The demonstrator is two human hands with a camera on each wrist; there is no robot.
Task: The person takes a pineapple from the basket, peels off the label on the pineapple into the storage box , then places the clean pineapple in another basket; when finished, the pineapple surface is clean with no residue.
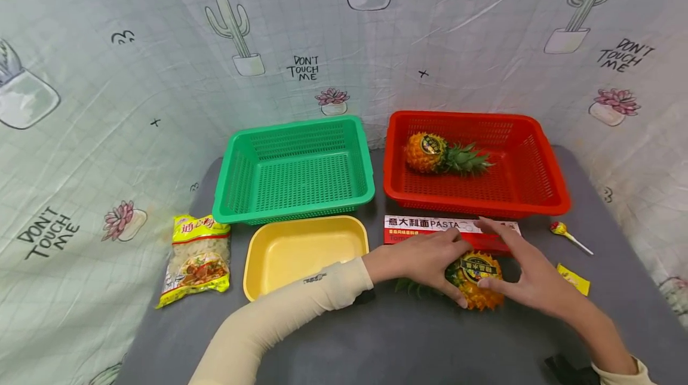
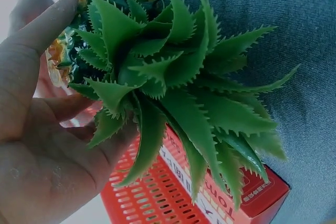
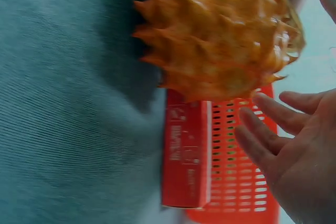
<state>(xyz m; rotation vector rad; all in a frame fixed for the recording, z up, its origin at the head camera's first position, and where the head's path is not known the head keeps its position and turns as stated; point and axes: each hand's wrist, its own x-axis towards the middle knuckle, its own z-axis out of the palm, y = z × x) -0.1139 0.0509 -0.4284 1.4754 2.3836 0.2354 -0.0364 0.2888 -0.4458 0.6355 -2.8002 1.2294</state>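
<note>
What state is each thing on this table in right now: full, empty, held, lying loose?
Pineapple: lying on its side on the table, between both hands.
Left hand: fingers around the pineapple.
Right hand: fingers spread at the pineapple.
Red basket: holds a second pineapple, on its side.
Green basket: empty.
Yellow tray: empty.
Pasta box: closed, lying flat.
Noodle bag: sealed, flat.
Lollipop: wrapped, loose.
</note>
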